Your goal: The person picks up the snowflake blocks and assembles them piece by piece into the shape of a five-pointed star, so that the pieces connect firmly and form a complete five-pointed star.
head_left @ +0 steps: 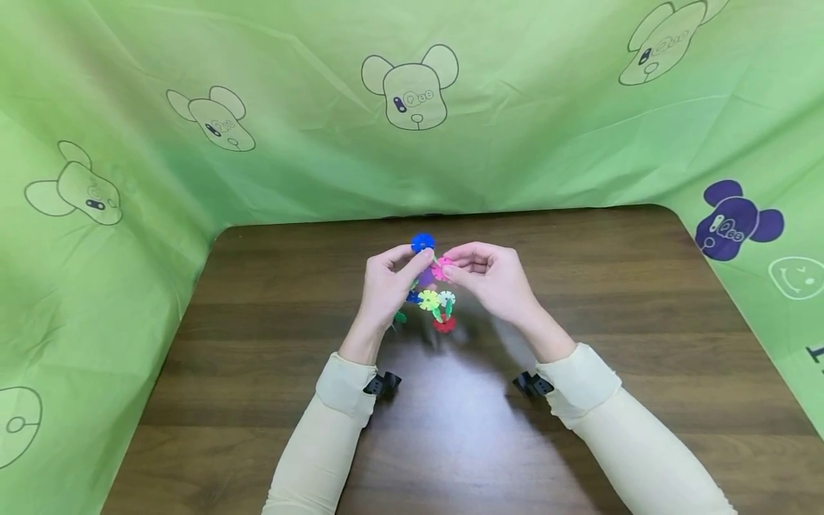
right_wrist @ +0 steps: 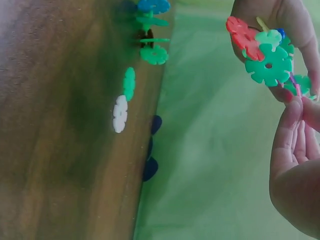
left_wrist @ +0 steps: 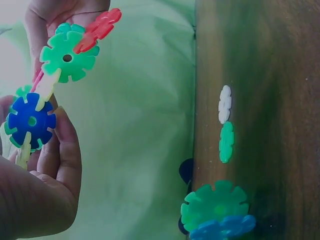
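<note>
Notched plastic building discs, slotted together into a cluster, are held up by my left hand (head_left: 384, 290), its thumb and fingers gripping near a blue disc (head_left: 422, 243). Between thumb and fingertips my right hand (head_left: 498, 279) pinches a pink disc (head_left: 442, 269) against the cluster's right side. Below it in the head view show a yellow disc (head_left: 428, 300) and a red disc (head_left: 444, 325). The left wrist view shows a green disc (left_wrist: 55, 62) slotted to a red disc (left_wrist: 100, 29), plus a blue disc (left_wrist: 20, 117) beside my left fingers. My fingers hide part of the cluster.
Over the brown tabletop (head_left: 450, 443), a white disc (right_wrist: 120, 114) and a green disc (right_wrist: 129, 83) line up end to end. Near them are more green discs (right_wrist: 155, 55) and a blue one (right_wrist: 154, 6). Green printed cloth (head_left: 412, 172) hangs behind the table's far edge.
</note>
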`<state>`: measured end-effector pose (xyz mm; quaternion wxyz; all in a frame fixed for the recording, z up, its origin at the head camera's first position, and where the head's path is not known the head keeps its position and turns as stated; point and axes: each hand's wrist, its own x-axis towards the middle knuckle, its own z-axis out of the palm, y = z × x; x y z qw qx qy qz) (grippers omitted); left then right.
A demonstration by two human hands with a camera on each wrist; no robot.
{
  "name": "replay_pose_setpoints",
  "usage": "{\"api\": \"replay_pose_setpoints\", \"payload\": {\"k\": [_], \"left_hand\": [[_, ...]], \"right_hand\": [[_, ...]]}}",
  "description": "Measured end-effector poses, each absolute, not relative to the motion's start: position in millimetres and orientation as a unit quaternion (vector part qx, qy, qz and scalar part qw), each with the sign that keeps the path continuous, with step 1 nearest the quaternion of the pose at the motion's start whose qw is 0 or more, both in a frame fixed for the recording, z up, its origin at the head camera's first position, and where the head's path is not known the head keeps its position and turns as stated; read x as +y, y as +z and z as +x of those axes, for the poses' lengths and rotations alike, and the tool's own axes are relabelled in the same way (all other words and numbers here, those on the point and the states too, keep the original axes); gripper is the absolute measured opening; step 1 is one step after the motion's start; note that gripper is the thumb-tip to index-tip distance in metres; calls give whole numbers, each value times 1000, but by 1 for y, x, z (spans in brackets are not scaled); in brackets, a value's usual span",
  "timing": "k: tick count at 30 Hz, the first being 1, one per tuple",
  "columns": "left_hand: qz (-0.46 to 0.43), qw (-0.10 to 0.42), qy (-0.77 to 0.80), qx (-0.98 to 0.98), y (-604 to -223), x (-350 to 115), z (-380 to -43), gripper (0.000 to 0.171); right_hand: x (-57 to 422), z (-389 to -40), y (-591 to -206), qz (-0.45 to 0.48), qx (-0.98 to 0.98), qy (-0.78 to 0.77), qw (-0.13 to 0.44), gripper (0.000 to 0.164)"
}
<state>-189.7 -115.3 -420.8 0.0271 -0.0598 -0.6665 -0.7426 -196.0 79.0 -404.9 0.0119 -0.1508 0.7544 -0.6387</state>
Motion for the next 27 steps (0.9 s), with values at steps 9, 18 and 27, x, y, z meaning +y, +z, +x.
{"api": "replay_pose_setpoints", "payload": {"k": [9,18,27], "left_hand": [[-32,11,-777,-628,-413,-140,-196,33],[12,7,-771,-636,-407,-174,-201,30],[61,56,-782,-617,-405,-213,-205,25]], "right_hand": [[70,-210,-395,-183,741,-643,68,23],[58,-232,-414,-173,821,-521,155,28],[32,-229,-441,-229,880,-353,222,22]]}}
